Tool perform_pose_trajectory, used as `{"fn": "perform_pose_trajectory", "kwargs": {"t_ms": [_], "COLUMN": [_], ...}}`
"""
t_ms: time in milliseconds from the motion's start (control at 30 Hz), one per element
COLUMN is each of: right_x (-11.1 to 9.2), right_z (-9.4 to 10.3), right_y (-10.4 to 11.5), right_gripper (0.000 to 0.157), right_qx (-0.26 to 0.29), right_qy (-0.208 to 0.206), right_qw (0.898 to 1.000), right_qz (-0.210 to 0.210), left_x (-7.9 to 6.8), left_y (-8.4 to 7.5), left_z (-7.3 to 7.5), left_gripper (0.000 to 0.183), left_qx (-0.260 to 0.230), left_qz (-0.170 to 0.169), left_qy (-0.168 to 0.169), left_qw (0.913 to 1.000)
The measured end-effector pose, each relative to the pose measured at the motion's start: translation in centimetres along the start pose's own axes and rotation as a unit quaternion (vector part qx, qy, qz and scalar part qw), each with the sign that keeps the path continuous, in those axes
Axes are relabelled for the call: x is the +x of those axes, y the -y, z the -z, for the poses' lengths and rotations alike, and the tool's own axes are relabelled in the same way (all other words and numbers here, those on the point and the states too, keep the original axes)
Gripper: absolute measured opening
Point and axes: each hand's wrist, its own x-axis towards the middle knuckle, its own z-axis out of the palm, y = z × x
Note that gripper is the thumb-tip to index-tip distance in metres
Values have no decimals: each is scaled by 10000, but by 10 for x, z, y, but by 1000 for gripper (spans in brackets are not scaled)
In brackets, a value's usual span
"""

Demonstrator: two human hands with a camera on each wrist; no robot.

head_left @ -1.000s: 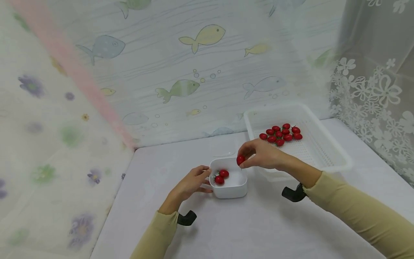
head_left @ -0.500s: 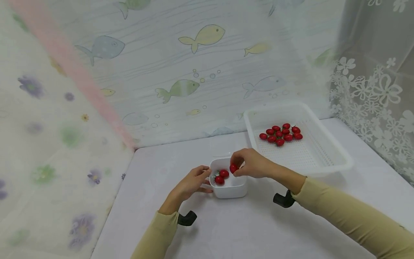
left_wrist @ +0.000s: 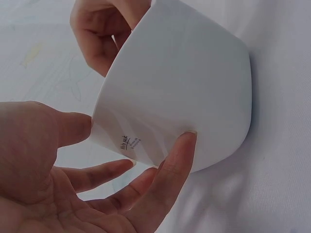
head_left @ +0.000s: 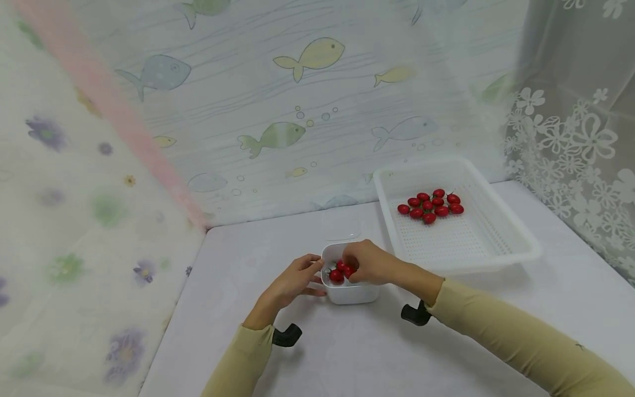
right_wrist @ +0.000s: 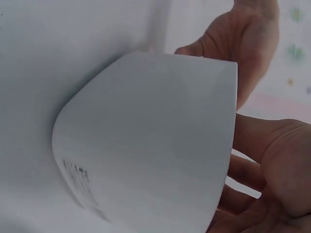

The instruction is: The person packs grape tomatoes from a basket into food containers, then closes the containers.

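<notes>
A small white square box (head_left: 352,295) stands on the table, with two cherry tomatoes (head_left: 336,277) lying at its left inside. My right hand (head_left: 369,262) reaches over the box's right rim and down inside, pinching another cherry tomato (head_left: 349,271) between thumb and fingers, right beside those two. On the left, my left hand (head_left: 296,278) rests against the box. In the left wrist view its thumb (left_wrist: 75,128) touches the rim, while its spread, fairly straight fingers (left_wrist: 172,167) lie on the side wall. The box wall hides the right fingertips in both wrist views.
A large white perforated basket (head_left: 466,251) stands at the back right, holding several cherry tomatoes (head_left: 428,205). Behind the box lies a clear flat piece (head_left: 342,227), perhaps a lid. Fish-patterned cloth (head_left: 278,135) closes off the back.
My right hand has moved left and down with its tomato, from above the box's right rim to inside, next to the other two. The left hand and the box have stayed put.
</notes>
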Motion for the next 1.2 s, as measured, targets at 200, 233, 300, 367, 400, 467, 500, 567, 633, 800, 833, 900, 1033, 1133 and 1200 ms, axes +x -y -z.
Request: {"fn": "perform_pose_trajectory", "kwargs": {"t_ms": [200,233,300,367,400,467,500,567,633,800,833,900,1033,1133,1200], "right_x": [11,13,16,18,18,20,21,22,24,28,29,29,29,29,30], "right_z": [-9,-11,-13,-14,-15,-16,-16,-16,-17,-20,-20,-21,-21,-21,-21], "right_y": [5,6,7,8,8,9,9,9,8,5,4,3,3,3,3], "right_gripper": [17,16,15,15,15,14,14,14,13,12,12,12,14,15,17], "right_qx": [-778,-914,-1034,-1056,-1046,-991,-965,-890,-799,-718,-698,-645,-659,-709,-770], "right_qy": [190,222,280,327,356,417,453,535,601,721,737,757,739,737,744], "right_qw": [9966,9953,9939,9935,9934,9935,9934,9929,9923,9898,9895,9891,9896,9894,9887], "right_qz": [-195,-232,-276,-284,-302,-374,-425,-572,-727,-996,-1031,-1083,-1046,-1030,-1054], "left_x": [0,0,-1,-1,-2,-2,-2,-1,0,1,1,1,0,1,1], "left_y": [0,1,0,0,0,-1,-1,-1,-1,0,0,0,-1,-1,0], "left_z": [1,1,1,2,2,2,2,2,3,3,3,2,3,3,3], "left_gripper": [48,49,49,49,48,47,47,46,46,47,48,48,47,46,46], "left_qx": [-86,-92,-87,-76,-74,-70,-73,-75,-81,-81,-77,-75,-75,-78,-94], "left_qz": [-20,-20,-25,-26,-30,-29,-30,-31,-32,-38,-41,-42,-42,-40,-28], "left_qy": [39,37,38,58,71,92,99,91,89,142,149,154,146,142,143], "left_qw": [10000,9999,10000,10000,9999,9999,9999,9999,9999,9999,9999,9998,9999,9999,9999]}}
